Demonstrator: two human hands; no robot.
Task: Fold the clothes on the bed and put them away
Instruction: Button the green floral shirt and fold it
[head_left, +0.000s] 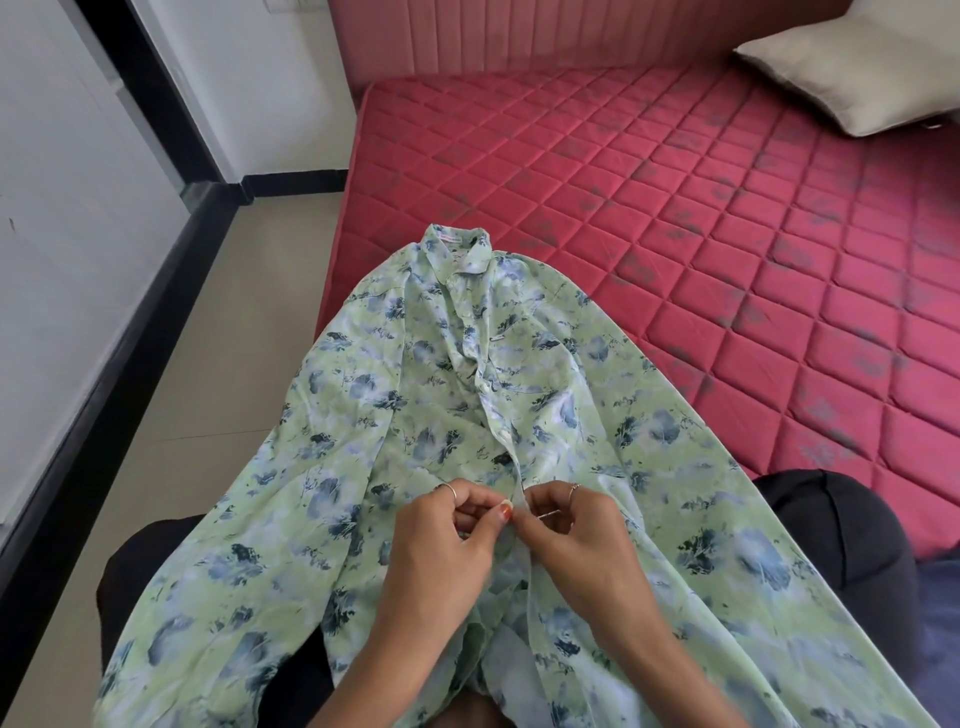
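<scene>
No text can be read anywhere in the frame. The only sign of lettering is a narrow white label (453, 238) sewn inside the collar of the green floral shirt (467, 395), just above the middle of the frame; it carries a thin line of reddish print, too small and blurred to make out. A second small tab (500, 337) sits lower on the shirt's front, near the placket, and shows no legible marking either.
</scene>
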